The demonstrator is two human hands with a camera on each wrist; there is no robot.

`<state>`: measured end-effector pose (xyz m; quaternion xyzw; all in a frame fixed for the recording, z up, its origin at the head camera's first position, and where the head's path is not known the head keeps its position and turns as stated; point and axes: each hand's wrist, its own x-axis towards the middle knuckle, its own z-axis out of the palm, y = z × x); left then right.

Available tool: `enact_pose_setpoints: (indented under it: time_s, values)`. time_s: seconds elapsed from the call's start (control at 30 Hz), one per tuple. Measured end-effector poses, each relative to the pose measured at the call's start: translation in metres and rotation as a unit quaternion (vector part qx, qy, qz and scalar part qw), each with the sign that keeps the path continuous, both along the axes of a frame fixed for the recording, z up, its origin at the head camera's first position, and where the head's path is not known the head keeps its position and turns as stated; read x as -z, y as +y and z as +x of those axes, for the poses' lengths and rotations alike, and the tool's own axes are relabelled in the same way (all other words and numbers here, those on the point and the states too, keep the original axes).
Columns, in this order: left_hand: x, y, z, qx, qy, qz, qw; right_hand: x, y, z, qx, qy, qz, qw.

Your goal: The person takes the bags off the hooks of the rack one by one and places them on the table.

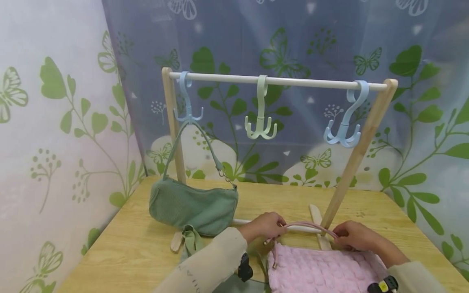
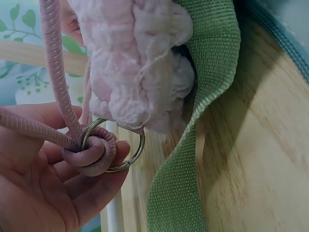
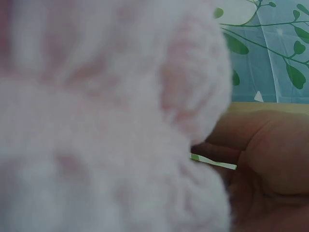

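A pink, puffy woven handbag [image 1: 322,268] is at the front right of the table. Its thin pink handle [image 1: 305,223] arches above the bag between both hands. At the left end of this handle, my left hand [image 1: 269,225] holds it; the left wrist view shows the fingers around the knotted cord by a metal ring [image 2: 143,145]. My right hand [image 1: 356,236] pinches the handle near its right end. In the right wrist view the blurred bag [image 3: 96,145] covers most of the picture and hides the right fingertips.
A wooden rack with a white rail [image 1: 227,77] carries a left blue hook [image 1: 189,116], a pale green hook [image 1: 260,130] and a right blue hook [image 1: 342,136]. From the left one hangs a green corduroy bag [image 1: 194,205]. Green webbing [image 2: 212,58] lies beside the pink bag.
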<state>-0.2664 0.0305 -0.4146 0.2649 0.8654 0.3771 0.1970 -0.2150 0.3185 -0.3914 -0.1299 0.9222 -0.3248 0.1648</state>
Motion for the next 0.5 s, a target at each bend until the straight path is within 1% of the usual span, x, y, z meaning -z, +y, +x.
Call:
enact_pose_setpoints:
  time_s: [0.17,0.27,0.4,0.5]
  values:
    - [-0.004,-0.005,0.002,0.023,0.017,-0.017,0.9995,-0.002,0.003,0.0,-0.027,0.001,0.01,1.0]
    - [-0.008,-0.009,0.005,0.042,0.028,-0.041,0.9979,-0.005,0.004,0.001,-0.051,0.0,0.002,0.999]
    - [-0.016,-0.015,0.012,0.078,0.009,-0.051,0.9956,-0.013,0.004,0.005,-0.08,0.01,0.007,0.997]
    - [-0.024,-0.021,0.019,0.104,-0.01,-0.044,0.9936,-0.019,0.001,0.007,-0.093,-0.001,-0.009,0.996]
